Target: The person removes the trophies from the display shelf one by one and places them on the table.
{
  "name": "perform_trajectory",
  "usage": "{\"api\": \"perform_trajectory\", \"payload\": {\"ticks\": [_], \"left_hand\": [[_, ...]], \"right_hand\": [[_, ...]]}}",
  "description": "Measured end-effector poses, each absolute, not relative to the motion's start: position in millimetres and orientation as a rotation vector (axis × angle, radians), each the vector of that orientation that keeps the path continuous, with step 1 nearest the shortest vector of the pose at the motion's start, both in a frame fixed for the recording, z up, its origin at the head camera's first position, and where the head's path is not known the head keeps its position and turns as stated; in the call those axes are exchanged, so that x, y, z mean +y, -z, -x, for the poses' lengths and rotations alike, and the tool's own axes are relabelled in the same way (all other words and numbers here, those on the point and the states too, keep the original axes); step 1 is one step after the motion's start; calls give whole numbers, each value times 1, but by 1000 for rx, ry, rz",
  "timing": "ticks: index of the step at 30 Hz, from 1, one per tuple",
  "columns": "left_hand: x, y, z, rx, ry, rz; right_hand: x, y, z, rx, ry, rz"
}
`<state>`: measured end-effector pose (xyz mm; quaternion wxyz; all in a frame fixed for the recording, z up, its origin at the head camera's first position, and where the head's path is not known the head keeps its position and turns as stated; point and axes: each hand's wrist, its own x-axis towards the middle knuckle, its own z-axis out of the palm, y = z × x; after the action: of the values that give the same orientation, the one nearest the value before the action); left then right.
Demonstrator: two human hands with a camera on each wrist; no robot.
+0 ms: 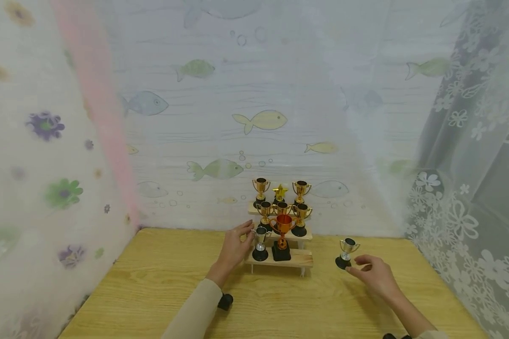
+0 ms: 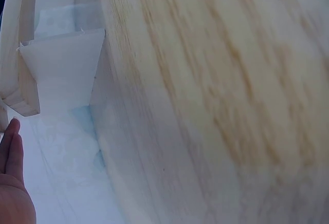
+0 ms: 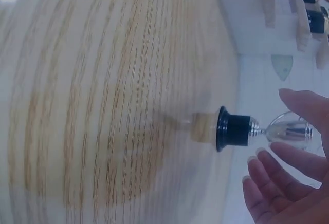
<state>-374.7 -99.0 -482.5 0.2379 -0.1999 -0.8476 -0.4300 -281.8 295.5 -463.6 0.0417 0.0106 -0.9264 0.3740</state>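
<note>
A small silver trophy cup (image 1: 346,249) on a black base stands at the right of the wooden table. My right hand (image 1: 377,278) is beside it, thumb and fingers spread apart around the cup (image 3: 289,133) in the right wrist view. At the left end of a three-step wooden stand (image 1: 299,258), my left hand (image 1: 234,247) has its fingers extended. Another silver trophy (image 1: 260,245) sits on the lowest step close to that hand, with an orange trophy (image 1: 282,235) beside it. In the left wrist view, straight fingers (image 2: 14,154) reach near a step's end (image 2: 23,100).
Gold trophies (image 1: 301,219) fill the middle step. On the top step a gold star trophy (image 1: 280,192) stands between two gold cups. Fish-patterned cloth (image 1: 258,84) hangs behind the table (image 1: 169,273), with a flowered lace curtain (image 1: 462,216) on the right.
</note>
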Motion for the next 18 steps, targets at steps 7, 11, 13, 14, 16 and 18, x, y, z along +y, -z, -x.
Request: {"api": "perform_trajectory", "payload": {"ticks": [7,11,13,14,16,18], "left_hand": [[-99,482,374,-2311,1167,555],[-99,483,374,-2311,1166,556],[-99,483,375,-2315,1166,555],[-99,483,375,-2315,1167,557],[-100,483,376,-2319,1164,553],[-100,483,377,-2318,1169,549]], "right_hand": [[286,462,275,-2815,-1173,-70],[279,459,273,-2803,-1190,-108],[276,457,272,-2802,-1193,-125],[274,456,272,-2802,-1199,-129],[271,454,271,-2801,-1204,-143],[268,452,271,-2800,-1209,-161]]}}
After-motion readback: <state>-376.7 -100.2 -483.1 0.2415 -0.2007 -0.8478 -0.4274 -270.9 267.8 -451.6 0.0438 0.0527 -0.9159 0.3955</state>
